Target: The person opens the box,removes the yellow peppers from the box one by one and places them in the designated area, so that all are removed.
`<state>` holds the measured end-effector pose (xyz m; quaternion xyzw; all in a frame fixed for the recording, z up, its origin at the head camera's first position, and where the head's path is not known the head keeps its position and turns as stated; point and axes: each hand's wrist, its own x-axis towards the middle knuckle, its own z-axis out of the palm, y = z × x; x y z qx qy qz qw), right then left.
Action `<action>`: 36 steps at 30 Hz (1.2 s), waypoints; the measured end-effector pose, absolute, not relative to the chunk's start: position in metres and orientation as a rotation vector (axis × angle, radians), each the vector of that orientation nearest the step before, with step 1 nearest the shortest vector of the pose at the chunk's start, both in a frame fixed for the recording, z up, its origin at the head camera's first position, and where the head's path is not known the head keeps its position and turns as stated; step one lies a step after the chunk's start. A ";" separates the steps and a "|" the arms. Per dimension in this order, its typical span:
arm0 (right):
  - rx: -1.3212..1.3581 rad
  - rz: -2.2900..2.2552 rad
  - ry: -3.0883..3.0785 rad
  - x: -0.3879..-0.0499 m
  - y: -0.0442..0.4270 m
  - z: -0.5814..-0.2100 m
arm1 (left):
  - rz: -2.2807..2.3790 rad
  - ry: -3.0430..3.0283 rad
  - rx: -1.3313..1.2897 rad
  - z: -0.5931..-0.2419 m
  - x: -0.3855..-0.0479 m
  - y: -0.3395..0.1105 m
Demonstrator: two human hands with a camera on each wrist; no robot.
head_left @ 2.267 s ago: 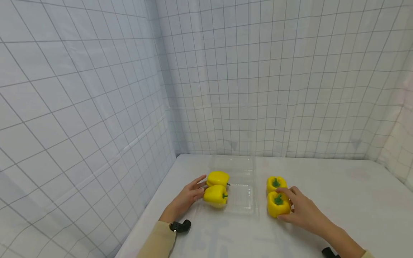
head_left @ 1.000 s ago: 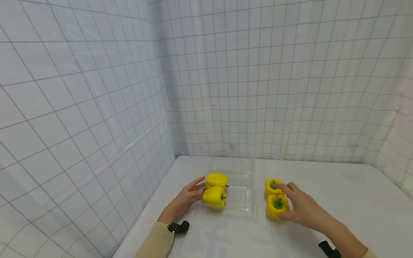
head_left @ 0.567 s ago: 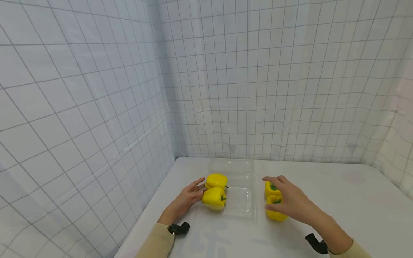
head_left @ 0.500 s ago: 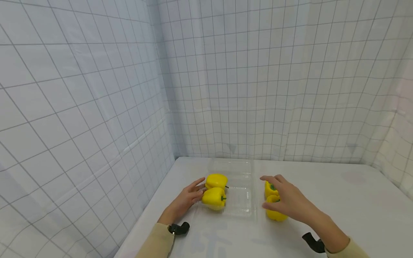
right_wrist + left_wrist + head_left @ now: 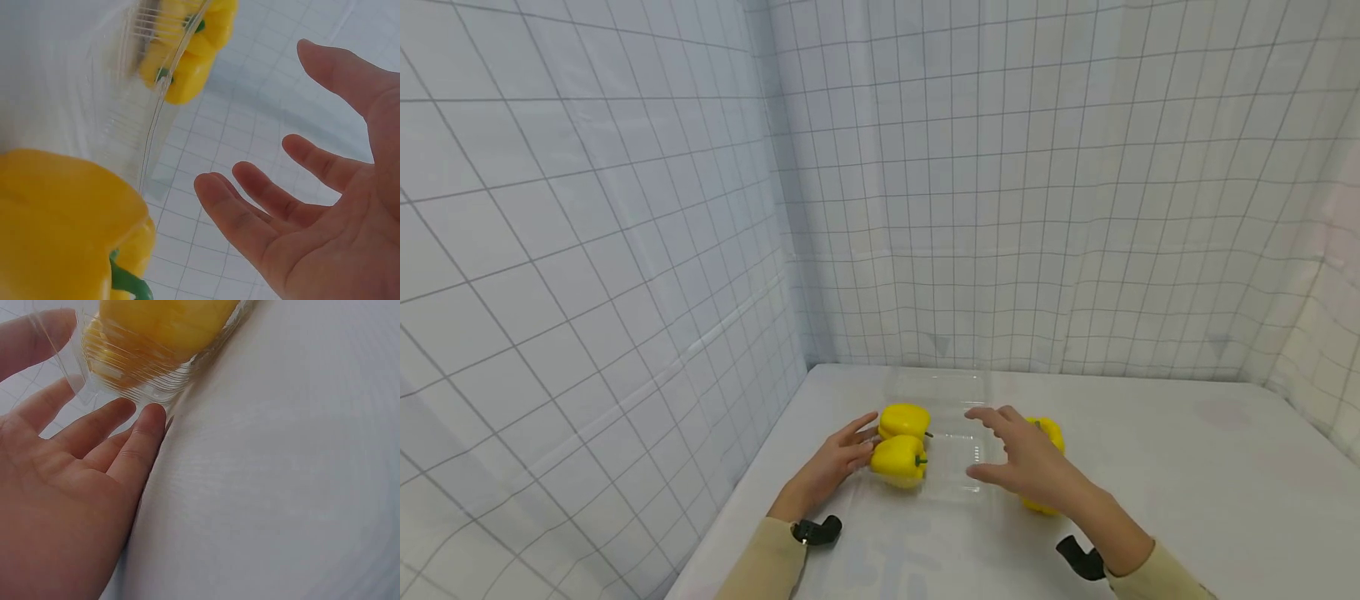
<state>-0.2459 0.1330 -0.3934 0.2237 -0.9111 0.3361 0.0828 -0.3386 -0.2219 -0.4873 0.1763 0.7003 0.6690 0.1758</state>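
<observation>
In the head view a clear plastic container (image 5: 955, 492) holds two yellow peppers on its left side, a rear one (image 5: 904, 420) and a front one (image 5: 897, 457). My left hand (image 5: 829, 467) rests at the container's left side, fingers extended; in the left wrist view its fingertips (image 5: 150, 419) touch the clear wall. My right hand (image 5: 1033, 462), empty with thumb and fingers spread, hovers by the container's right edge. Behind it two more yellow peppers (image 5: 1049, 432) are partly hidden; the right wrist view shows one large pepper (image 5: 56, 225) close by, green stem visible.
The container's lid part (image 5: 938, 383) lies folded back toward the rear of the white table (image 5: 1165, 467). Grid-patterned curtains (image 5: 1000, 208) stand behind and to the left. A black wrist-worn device (image 5: 1082, 558) hangs below the right wrist.
My right hand has released the front right pepper and moved left toward the container, now covering part of both right peppers. The left hand has stayed in place.
</observation>
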 end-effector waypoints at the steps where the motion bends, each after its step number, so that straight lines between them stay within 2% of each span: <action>1: 0.674 1.014 -2.716 -0.248 0.130 -0.395 | 1.896 1.983 0.499 -0.487 -0.339 -0.222; 9: 0.750 1.029 -2.660 -0.262 0.109 -0.411 | 1.897 1.976 0.511 -0.488 -0.339 -0.221; 24: 0.768 1.280 -2.692 -0.285 0.071 -0.435 | 1.886 1.988 0.517 -0.488 -0.339 -0.222; 36: 0.720 1.283 -2.843 -0.293 0.053 -0.448 | 1.885 1.983 0.542 -0.486 -0.337 -0.222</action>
